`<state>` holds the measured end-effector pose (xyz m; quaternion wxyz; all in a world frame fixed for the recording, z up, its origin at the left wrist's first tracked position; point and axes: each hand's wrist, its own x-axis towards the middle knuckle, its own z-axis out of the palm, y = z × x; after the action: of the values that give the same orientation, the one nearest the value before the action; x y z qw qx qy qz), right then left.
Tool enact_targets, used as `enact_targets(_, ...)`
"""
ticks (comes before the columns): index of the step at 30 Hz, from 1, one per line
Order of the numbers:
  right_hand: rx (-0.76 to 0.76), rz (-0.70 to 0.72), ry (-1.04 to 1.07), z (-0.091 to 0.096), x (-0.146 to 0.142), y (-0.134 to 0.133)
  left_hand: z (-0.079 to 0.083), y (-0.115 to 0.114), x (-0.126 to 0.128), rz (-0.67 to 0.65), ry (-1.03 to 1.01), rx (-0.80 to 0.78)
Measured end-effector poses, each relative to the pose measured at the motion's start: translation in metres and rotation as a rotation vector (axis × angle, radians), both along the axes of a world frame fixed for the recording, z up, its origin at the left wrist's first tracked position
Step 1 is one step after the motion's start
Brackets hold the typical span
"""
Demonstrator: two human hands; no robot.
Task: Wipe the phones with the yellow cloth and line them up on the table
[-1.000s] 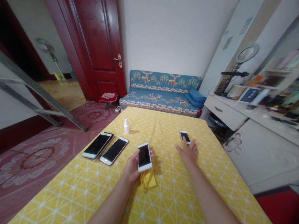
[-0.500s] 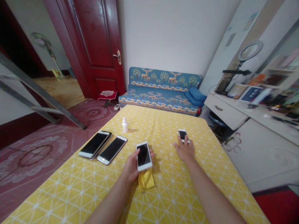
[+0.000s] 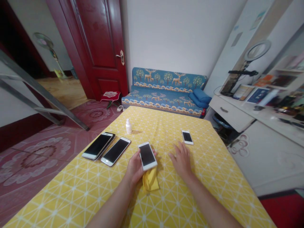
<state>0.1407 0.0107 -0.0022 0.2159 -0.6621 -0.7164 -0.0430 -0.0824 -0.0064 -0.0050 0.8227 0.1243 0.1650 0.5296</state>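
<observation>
My left hand (image 3: 135, 166) is closed round a white phone (image 3: 147, 155) with a dark screen, held face up above a yellow cloth (image 3: 150, 181); whether the hand also grips the cloth is hidden. My right hand (image 3: 180, 159) hovers open, fingers spread, just right of that phone. A small white phone (image 3: 187, 137) lies on the yellow tablecloth (image 3: 166, 202) beyond my right hand, apart from it. Two larger phones (image 3: 98, 145) (image 3: 116, 151) lie side by side to the left, the first stacked on a dark one. A small white bottle (image 3: 128, 126) stands behind them.
A blue patterned sofa (image 3: 166, 93) sits beyond the table's far edge. A red door (image 3: 99, 47) stands open at the left, with a metal ladder (image 3: 35, 95) leaning nearby. A white desk (image 3: 261, 120) with a ring light (image 3: 257, 50) runs along the right.
My right hand has let go of the small white phone and drawn back toward the phone in my left hand. My left hand has tilted its phone slightly.
</observation>
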Motion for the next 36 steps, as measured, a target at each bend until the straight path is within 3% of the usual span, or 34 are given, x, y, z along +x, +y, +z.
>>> enact_targets(3, -0.077, 0.283, 0.185, 0.013, -0.034, -0.047, 0.002, -0.001, -0.001, 0.023, -0.037, 0.002)
enact_targets(6, -0.115, 0.355, 0.180, 0.020, -0.066, -0.085, 0.003, -0.001, 0.000, 0.043, -0.044, -0.016)
enact_targets(9, -0.075, 0.366, 0.112, 0.016, -0.088, -0.102, 0.005, -0.001, 0.001, 0.042, -0.044, -0.019)
enact_targets(13, -0.029, 0.387, 0.014, 0.009, -0.099, -0.101, 0.005, -0.001, 0.000, 0.038, -0.045, -0.006)
enact_targets(15, -0.057, 0.394, 0.075, 0.010, -0.095, -0.096, 0.004, -0.001, -0.001, 0.048, -0.064, 0.004)
enact_targets(19, -0.082, 0.276, 0.626, 0.023, -0.073, -0.084, -0.002, 0.002, -0.001, 0.020, -0.103, 0.029)
enact_targets(22, 0.171, 0.182, 0.891, 0.027, -0.056, -0.076, -0.006, 0.001, 0.002, -0.055, -0.072, 0.060)
enact_targets(25, 0.349, 0.287, 0.756, 0.018, -0.051, -0.073, -0.006, -0.003, 0.007, -0.084, -0.024, 0.118)
enact_targets(30, 0.290, 0.553, 0.448, 0.008, -0.064, -0.080, 0.003, -0.013, 0.010, -0.090, 0.070, 0.183)
enact_targets(33, 0.298, 0.553, 0.392, 0.011, -0.067, -0.079, 0.008, -0.017, 0.009, -0.095, 0.107, 0.183)
enact_targets(36, 0.339, 0.450, 0.351, 0.011, -0.060, -0.071, 0.009, -0.020, 0.010, -0.160, 0.150, 0.203)
